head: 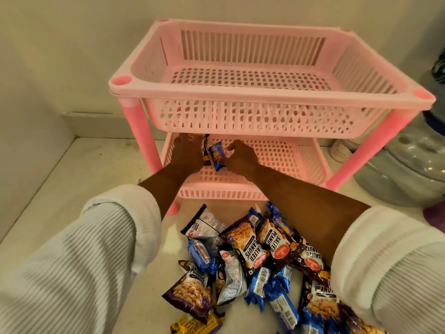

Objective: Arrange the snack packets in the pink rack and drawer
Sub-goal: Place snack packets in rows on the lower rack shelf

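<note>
A two-tier pink rack point(243, 92) stands against the wall; its upper basket holds nothing. Both my hands reach into the lower basket point(277, 162). My left hand point(186, 156) holds a dark snack packet point(205, 153) upright at the basket's left side. Just right of it, my right hand point(239, 157) grips a blue biscuit packet point(217, 155). On the counter in front of the rack lies a heap of snack packets point(255, 256): several dark salted-peanut bags and several blue biscuit packs. My right forearm covers part of the heap.
A white wall closes off the left side and the back. A large clear water bottle point(409, 162) with a purple band lies right of the rack, close to its right leg. The pale counter point(79, 179) runs along the left.
</note>
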A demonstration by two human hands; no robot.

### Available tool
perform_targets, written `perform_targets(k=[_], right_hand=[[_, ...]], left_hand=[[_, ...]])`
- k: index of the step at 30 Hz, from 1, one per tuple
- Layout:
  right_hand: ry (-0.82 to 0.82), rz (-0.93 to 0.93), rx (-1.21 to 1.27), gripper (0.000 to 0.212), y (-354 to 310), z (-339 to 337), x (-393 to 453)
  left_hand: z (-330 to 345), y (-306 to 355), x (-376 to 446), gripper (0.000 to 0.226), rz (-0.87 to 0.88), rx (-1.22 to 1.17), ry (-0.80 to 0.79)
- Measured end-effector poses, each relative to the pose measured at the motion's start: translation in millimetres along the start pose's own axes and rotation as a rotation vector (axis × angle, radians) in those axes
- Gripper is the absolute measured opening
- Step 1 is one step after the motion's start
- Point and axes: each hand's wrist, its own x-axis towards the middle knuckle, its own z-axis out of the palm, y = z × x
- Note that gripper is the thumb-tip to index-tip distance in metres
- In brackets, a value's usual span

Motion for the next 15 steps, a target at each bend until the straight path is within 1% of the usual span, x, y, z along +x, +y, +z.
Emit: perform_targets(k=[1,2,3,5,6,7,9,11,15], right_hand=[[0.005,-0.050,-0.035,0.051,0.4,-0.3,-0.4],[-0.001,-0.107,-0.076,0.051,0.6,0.9,-0.4],[-0.016,-0.164,-0.124,0.050,0.7,3.3,0.0],[-0.037,-0.227,-0.199,0.043,-2.3,8.3,0.4],[-0.029,-0.236,-0.209,0.040,-4.1,10.5,1.2],[-0.019,-0.238,-0.205,0.039,-5.5,13.0,2.6],[-0.003,-0.231,-0.196,0.036,-9.0,15.3,6.1],[0.028,-0.205,-0.194,0.036,-11.2,15.1,11.8],[0.084,-0.129,-0.195,0.042,-11.8,12.9,23.2]], left_hand=[[-1.1,1.4,0.1,0.086,0.054,0.027,0.046],[-0.7,2.6,1.2,0.089,0.097,0.039,0.048],[-0.8,5.1,3.3,0.085,0.126,0.043,0.008],[0.0,10.1,7.4,0.070,0.124,0.048,-0.145],[2.8,10.9,9.1,0.069,0.117,0.034,-0.199],[5.5,10.4,9.7,0.074,0.109,0.006,-0.219],[9.0,6.8,10.4,0.083,0.106,-0.054,-0.182],[11.0,2.7,11.1,0.083,0.113,-0.078,-0.160],[9.7,0.2,15.9,0.082,0.097,-0.143,-0.178]])
